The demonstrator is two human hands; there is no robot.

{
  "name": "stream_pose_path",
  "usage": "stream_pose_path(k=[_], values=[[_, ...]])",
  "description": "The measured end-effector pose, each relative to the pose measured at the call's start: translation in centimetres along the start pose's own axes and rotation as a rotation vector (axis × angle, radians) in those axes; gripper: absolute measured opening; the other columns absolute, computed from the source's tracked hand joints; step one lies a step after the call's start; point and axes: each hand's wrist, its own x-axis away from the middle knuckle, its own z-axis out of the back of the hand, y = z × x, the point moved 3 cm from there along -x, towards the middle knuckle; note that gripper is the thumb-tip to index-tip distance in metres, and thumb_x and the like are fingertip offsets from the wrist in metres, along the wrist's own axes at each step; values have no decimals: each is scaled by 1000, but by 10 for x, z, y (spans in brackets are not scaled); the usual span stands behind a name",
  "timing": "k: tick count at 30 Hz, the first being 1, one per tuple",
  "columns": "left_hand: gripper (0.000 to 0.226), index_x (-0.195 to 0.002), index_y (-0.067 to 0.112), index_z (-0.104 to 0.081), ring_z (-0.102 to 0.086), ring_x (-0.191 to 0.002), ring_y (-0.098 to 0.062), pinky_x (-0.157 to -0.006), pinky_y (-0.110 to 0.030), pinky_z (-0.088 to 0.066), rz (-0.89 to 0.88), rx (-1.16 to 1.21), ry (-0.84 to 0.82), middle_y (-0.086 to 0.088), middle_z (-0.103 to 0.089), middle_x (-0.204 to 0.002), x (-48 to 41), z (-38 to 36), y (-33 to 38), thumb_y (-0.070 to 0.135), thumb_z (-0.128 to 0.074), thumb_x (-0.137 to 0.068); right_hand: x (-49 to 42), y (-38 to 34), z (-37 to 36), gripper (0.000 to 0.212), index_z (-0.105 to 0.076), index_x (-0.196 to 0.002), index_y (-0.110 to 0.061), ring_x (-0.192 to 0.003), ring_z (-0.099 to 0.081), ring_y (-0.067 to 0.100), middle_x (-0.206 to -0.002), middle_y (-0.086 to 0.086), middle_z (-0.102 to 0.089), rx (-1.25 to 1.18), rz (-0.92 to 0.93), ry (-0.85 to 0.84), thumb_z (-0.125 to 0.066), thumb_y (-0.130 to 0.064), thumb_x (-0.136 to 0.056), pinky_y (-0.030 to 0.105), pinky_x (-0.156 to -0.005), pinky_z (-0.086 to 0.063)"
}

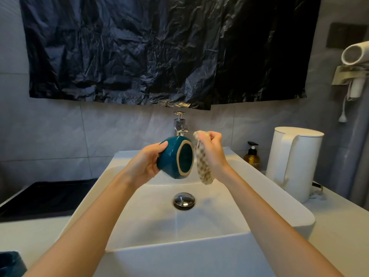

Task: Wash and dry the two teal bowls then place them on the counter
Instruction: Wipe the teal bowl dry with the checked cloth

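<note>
Two teal bowls are in view at a bathroom basin. One teal bowl [171, 156] is held above the white sink [279, 196]; the second teal bowl [10, 263] sits at the lower-left edge of the frame on the counter [339, 236], only partly visible. There are two bare hands and one checked cloth [202, 168].

The left hand [145, 164] grips the raised bowl by its side, fingers wrapped over the rim end. The bowl is tipped so that its unglazed foot ring faces right, towards the cloth. The right hand [211, 150] pinches the cloth's top between curled fingers and thumb, letting it hang just beside the bowl's base. Whether cloth and bowl touch cannot be told. Both forearms reach forward over the basin.

Behind the hands stands one chrome faucet [180, 124], partly hidden by the bowl. One pop-up drain [184, 200] lies below. On the right are one amber pump bottle [252, 156], one white kettle [293, 162] and a wall-mounted hair dryer [355, 54]. A crumpled black plastic sheet [159, 47] covers the wall above. A black flat panel [46, 196] lies to the left.
</note>
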Motion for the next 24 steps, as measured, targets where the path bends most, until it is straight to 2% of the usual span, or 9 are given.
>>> stream_pose_path(k=[3, 5, 7, 9, 13, 15, 18, 21, 24], values=[[22, -100, 15, -66, -63, -80, -11, -70, -20, -51, 20, -59, 11, 2, -70, -82, 0, -1, -1, 23, -46, -97, 4, 1, -12, 26, -41, -114, -17, -91, -55, 11, -105, 1, -53, 60, 115, -69, -52, -29, -94, 17, -68, -44], [22, -101, 14, -66, -63, -82, -12, -72, -21, -51, 31, -87, 17, 1, -70, -84, -1, -1, -2, 24, -46, -97, 8, 0, -13, 19, -53, -111, -19, -92, -58, 7, -103, -3, -60, 143, 277, -8, -57, -15, -93, 13, -72, -48], [24, -107, 12, -64, -61, -86, -15, -73, -22, -51, 31, -94, 43, -3, -68, -91, -2, 0, -3, 25, -46, -98, 14, -3, -11, 17, -64, -105, -21, -94, -59, 5, -98, -7, -64, 230, 460, 43, -65, -15, -89, 12, -76, -49], [28, -115, 9, -61, -59, -93, -18, -77, -24, -51, 34, -94, 74, -8, -65, -100, -4, 3, -3, 25, -46, -98, 17, -5, -14, 16, -71, -102, -19, -94, -59, 5, -96, -5, -65, 310, 599, 23, -70, -18, -85, 13, -78, -49], [24, -109, 10, -62, -59, -89, -16, -75, -22, -50, 41, -134, 78, -5, -66, -93, -4, 2, -4, 24, -46, -98, 11, -5, -14, 18, -73, -104, -14, -98, -59, 3, -102, -3, -66, 296, 593, 23, -67, -14, -88, 21, -86, -50], [24, -107, 11, -63, -60, -86, -14, -74, -21, -51, 40, -144, 65, -3, -67, -90, -3, 1, -3, 25, -45, -99, 12, -6, -13, 21, -72, -109, -13, -106, -57, 5, -109, -4, -68, 326, 606, 30, -64, -11, -90, 20, -91, -48], [29, -116, 10, -61, -59, -92, -16, -78, -25, -52, 28, -109, 77, -7, -66, -100, -2, 3, -1, 27, -45, -99, 25, -6, -23, 25, -72, -110, -11, -108, -55, 10, -115, -2, -69, 405, 801, -55, -66, -6, -87, 15, -93, -45], [26, -112, 13, -62, -61, -88, -13, -72, -22, -53, 30, -38, 152, -3, -67, -96, -2, 7, 2, 27, -45, -98, 27, -4, -33, 27, -71, -111, -9, -107, -55, 15, -116, 1, -68, 464, 943, -98, -67, -3, -85, 19, -94, -47], [23, -106, 14, -64, -63, -84, -13, -71, -24, -53, 46, 11, 160, -3, -68, -92, -1, 8, 3, 28, -48, -97, 18, -6, -32, 30, -67, -119, -12, -109, -53, 14, -125, -4, -63, 405, 803, -60, -62, -6, -90, 19, -94, -46]])
